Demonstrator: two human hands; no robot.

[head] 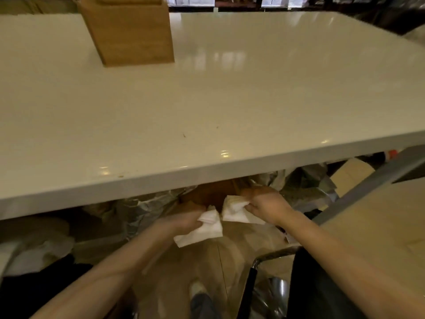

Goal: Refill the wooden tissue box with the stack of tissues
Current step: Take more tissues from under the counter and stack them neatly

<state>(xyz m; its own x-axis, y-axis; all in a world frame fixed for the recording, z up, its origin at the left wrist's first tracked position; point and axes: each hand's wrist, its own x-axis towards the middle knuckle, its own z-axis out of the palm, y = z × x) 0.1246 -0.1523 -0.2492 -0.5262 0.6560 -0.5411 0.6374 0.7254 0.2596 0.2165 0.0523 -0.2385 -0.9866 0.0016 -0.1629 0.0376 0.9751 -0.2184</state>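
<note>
We had the stack of tissues [212,221] split in two bunches below the table [230,100] edge, one pinched in each hand. Left hand [184,221] fingers closed on the lower bunch, right hand [266,207] fingers closed on the upper one (both forearms reached forward, low). Wooden tissue box [131,33] sat far-left on the table, well apart.

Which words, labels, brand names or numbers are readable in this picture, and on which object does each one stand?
None can be read.
White boxes on the far shelf: dark label patches, too small and blurred to read.
Wooden tissue box: no text visible.
Tissues: plain white.
Table: no markings.
</note>
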